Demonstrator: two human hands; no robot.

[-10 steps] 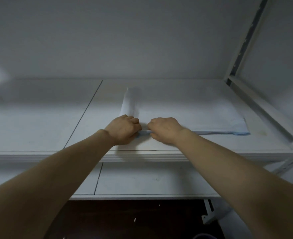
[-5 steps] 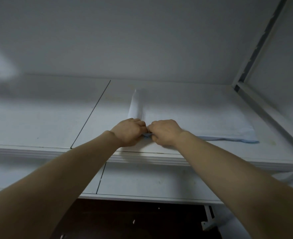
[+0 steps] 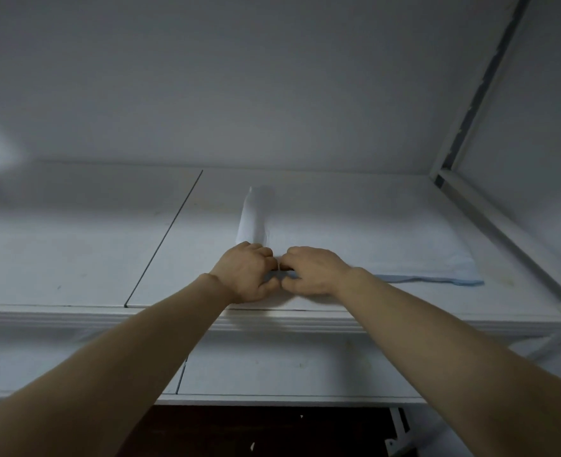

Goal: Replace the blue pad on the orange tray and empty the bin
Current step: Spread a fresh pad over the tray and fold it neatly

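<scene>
A folded pad (image 3: 364,239), white on top with a blue underside showing along its front edge, lies flat on the upper white shelf (image 3: 74,252). Its left end is folded up into a raised flap. My left hand (image 3: 247,275) and my right hand (image 3: 312,270) sit side by side at the pad's front left corner, both pinching its blue edge. Fingertips are hidden under the knuckles. No orange tray or bin is in view.
The shelf has a dark seam (image 3: 163,239) left of the pad. A white metal upright and rail (image 3: 490,209) bound the right side. A lower shelf (image 3: 272,367) sits beneath, and dark floor (image 3: 256,433) shows below it. A white wall stands behind.
My hands have drawn closer together at the pad's corner, and their grip on the edge has tightened. The view has shifted slightly; the pad stays on the shelf.
</scene>
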